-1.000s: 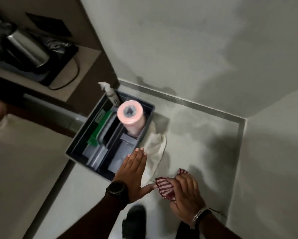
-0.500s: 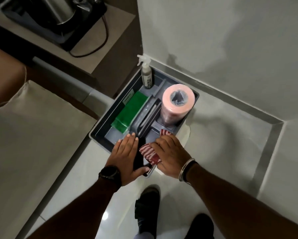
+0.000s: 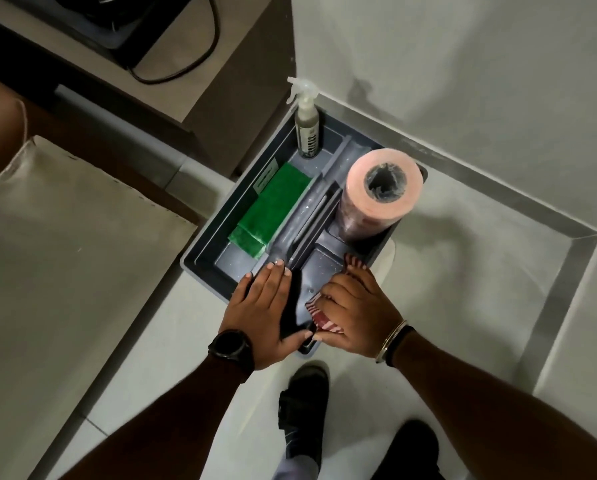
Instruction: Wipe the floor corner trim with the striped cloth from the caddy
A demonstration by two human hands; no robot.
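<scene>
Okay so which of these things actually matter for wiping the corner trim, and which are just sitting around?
For the job:
- striped cloth, under the right hand
- caddy, left hand resting on its near edge
- floor corner trim

Just lying about:
- spray bottle
- pink roll
- green pad
- black cable

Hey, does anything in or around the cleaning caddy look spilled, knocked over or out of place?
Nothing spilled or tipped. The spray bottle and pink roll stand upright in the caddy. One oddity: a pale cloth pokes out from beneath its right edge.
</scene>
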